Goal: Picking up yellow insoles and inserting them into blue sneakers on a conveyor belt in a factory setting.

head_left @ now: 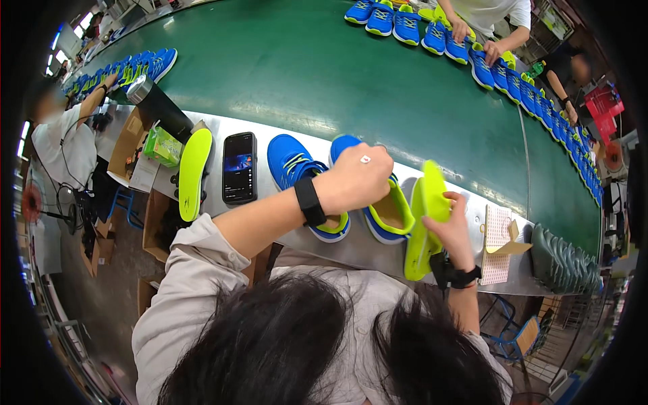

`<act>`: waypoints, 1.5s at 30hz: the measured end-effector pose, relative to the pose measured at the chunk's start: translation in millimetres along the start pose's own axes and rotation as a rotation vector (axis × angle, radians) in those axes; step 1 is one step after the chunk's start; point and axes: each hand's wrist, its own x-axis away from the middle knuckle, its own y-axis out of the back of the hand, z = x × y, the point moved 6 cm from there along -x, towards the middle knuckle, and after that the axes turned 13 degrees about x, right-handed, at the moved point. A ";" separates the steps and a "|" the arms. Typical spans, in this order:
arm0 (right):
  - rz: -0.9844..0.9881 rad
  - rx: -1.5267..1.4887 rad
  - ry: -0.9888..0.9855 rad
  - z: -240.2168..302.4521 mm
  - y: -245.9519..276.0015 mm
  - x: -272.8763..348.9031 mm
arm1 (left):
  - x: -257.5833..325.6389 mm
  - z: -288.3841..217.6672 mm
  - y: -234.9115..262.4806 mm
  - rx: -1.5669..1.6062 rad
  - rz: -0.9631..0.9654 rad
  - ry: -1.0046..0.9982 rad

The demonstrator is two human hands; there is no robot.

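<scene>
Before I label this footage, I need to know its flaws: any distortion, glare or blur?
Head view: fisheye distortion bows the edges of the green worktop, with black corners; head view: pale glare lies on that worktop; head view: the upper yellow-green insole in the right hand looks slightly soft, perhaps from motion.

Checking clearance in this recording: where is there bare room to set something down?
Widest: the middle of the green table, between the left shoe row and the right shoe row. A slim metal strip is free between the phone and the nearest blue shoe. It is crowded around the left hand and right hand, with blue shoes and yellow-green insoles close together.
</scene>
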 end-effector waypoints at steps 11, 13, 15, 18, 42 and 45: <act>0.053 0.491 0.608 79.7 39.5 51.0 | -1.8 -0.3 -22.7 0.205 0.092 -0.061; 0.111 0.604 0.565 75.0 35.0 50.0 | -3.5 3.2 -24.5 0.209 0.110 -0.055; 0.115 0.600 0.551 78.6 32.6 47.8 | -4.3 6.8 -28.5 0.241 0.157 -0.017; 0.072 0.559 0.532 91.4 24.1 43.4 | -5.6 4.4 -26.6 0.275 0.114 -0.050; 0.057 0.662 0.488 111.1 0.1 32.1 | 3.1 10.3 -22.6 0.445 -0.030 -0.077; 0.049 0.652 0.437 91.7 14.8 39.3 | -1.1 9.3 -20.9 0.490 -0.040 -0.089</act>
